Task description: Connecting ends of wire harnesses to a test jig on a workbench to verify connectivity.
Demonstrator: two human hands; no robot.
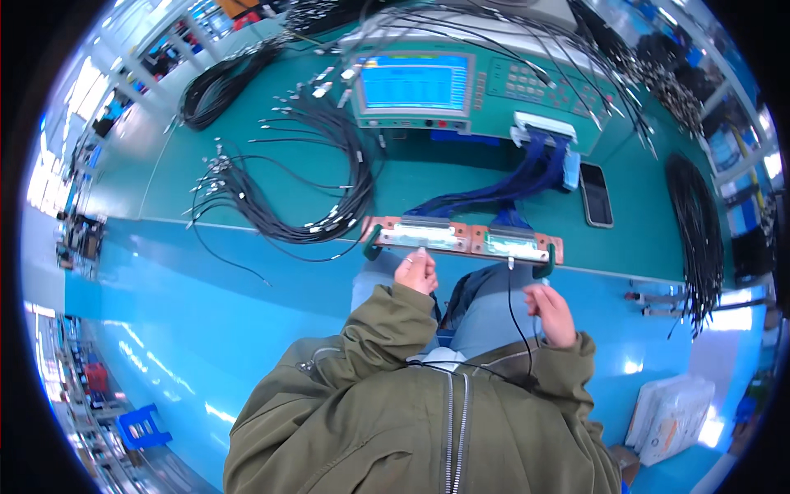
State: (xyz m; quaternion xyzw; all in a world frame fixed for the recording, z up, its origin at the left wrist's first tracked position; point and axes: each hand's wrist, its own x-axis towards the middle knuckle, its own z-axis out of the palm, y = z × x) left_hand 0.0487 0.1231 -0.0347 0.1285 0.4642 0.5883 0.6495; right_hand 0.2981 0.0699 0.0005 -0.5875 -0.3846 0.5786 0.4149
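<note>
A copper-coloured test fixture (471,239) with two metal-faced sockets and dark green end handles lies along the bench's front edge. My left hand (418,272) is at its left socket, thumb and finger pinched on a small pale cable connector (422,250). A white plug (510,263) sits at the right socket, and a thin black cable (518,317) hangs from it toward my lap. My right hand (551,314) is raised just right of that cable, fingers curled together. What those fingers hold, if anything, is too small to make out.
Behind the fixture stands a tester with a lit blue screen (415,82), joined to it by dark blue ribbon cables (494,188). A phone (597,195) lies at the right. Black cable bundles (354,177) lie left, and another bundle (693,222) hangs over the right edge.
</note>
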